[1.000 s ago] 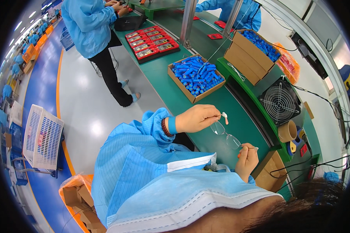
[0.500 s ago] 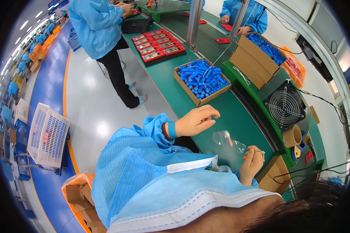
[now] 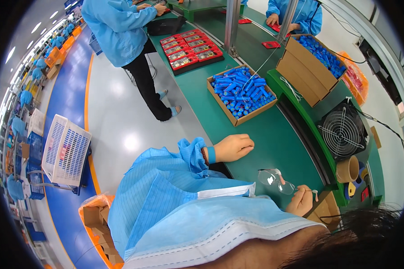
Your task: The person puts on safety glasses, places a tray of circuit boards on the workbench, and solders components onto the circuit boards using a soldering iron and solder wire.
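Note:
A pair of clear glasses point(image 3: 270, 178) hangs over the near part of the green bench. My right hand point(image 3: 300, 200) pinches one thin temple arm, while the other arm with its pinkish tip shows through the lenses. Farther left, my left hand point(image 3: 234, 147) lies on or just above the bench top. Its fingers are curled in, and no object shows in them. A blue band and dark beads circle that wrist. Beyond this hand stands an open cardboard box point(image 3: 238, 123) heaped with blue cylindrical cells, apart from my fingers.
A larger carton point(image 3: 306, 77) of blue cells sits on the raised green shelf, with a black fan point(image 3: 342, 128) and a tape roll point(image 3: 347, 169) nearby. Red trays point(image 3: 191, 48) with parts lie farther along the bench. Two co-workers in blue stand beyond. A metal post point(image 3: 231, 27) rises there.
My left hand has lowered toward the bench and its fingers have curled in. The glasses, still in my right hand, now sit slightly lower and farther right in view. The whole view has shifted.

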### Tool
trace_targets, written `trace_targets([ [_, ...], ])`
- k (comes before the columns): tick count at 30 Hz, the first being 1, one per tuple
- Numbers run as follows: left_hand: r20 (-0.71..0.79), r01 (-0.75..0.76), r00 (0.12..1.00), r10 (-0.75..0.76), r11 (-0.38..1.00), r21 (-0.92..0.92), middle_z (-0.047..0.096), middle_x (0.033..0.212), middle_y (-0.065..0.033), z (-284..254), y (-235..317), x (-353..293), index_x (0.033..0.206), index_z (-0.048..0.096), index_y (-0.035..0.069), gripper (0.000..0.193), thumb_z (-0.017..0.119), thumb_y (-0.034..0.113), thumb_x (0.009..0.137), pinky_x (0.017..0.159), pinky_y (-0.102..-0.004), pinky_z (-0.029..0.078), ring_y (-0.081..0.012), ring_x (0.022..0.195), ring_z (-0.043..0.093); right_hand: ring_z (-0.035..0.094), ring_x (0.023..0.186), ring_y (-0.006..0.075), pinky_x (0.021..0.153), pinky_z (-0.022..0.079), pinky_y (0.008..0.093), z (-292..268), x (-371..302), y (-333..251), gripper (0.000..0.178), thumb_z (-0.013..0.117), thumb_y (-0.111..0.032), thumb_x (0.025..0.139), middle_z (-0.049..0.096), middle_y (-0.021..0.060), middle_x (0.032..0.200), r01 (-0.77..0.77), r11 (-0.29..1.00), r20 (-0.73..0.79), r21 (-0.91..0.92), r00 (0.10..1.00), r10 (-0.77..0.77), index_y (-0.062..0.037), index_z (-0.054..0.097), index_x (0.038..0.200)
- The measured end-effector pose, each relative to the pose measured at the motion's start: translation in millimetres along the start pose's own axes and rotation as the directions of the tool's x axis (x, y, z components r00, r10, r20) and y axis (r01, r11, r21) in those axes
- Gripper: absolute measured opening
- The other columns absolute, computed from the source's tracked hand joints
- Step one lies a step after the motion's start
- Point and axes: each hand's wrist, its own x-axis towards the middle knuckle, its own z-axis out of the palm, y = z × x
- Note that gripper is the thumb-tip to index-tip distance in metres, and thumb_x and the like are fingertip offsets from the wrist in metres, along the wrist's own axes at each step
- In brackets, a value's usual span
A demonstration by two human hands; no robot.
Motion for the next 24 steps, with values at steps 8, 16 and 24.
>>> trace_targets([
  [8, 0.026, -0.018, 1.000, 0.017, 0.998, 0.052, 0.058, 0.083, -0.0122, 1.9, 2.2, 4.0, 0.093, 0.064, 0.003, 0.011, 0.059, 0.012, 0.088, 0.068, -0.0411, 0.049, -0.0314, 0.078, 0.059, 0.041, 0.058, 0.0095, 0.051, 0.031, 0.0249, -4.4, -8.1, 9.1, 0.022, 0.045, -0.008, 0.095, 0.050, 0.0046, 0.069, -0.147, 0.978, -0.018, 0.146, 0.988, 0.151, 0.0041, 0.059, 0.084],
  [16, 0.027, 0.028, 0.999, -0.028, 0.999, 0.031, 0.059, 0.082, -0.0127, -2.5, 6.4, 3.9, 0.089, 0.063, 0.003, 0.013, 0.058, 0.014, 0.088, 0.069, -0.0426, 0.049, -0.0325, 0.079, 0.059, 0.041, 0.058, 0.0110, 0.052, 0.032, 0.0256, -5.9, 3.6, -2.1, 0.022, 0.045, -0.009, 0.095, 0.050, 0.0056, 0.070, -0.076, 0.994, 0.020, 0.074, 0.997, 0.074, 0.0044, 0.058, 0.084],
  [24, 0.020, 0.020, 1.000, -0.021, 1.000, 0.017, 0.059, 0.083, -0.0128, -0.5, 6.6, 2.7, 0.090, 0.064, 0.003, 0.013, 0.058, 0.014, 0.089, 0.069, -0.0425, 0.049, -0.0327, 0.079, 0.060, 0.044, 0.061, 0.0108, 0.054, 0.034, 0.0255, -2.6, -2.6, 5.0, 0.022, 0.046, -0.009, 0.096, 0.052, 0.0061, 0.073, -0.150, 0.983, 0.002, 0.110, 0.989, 0.151, 0.0042, 0.058, 0.083],
])
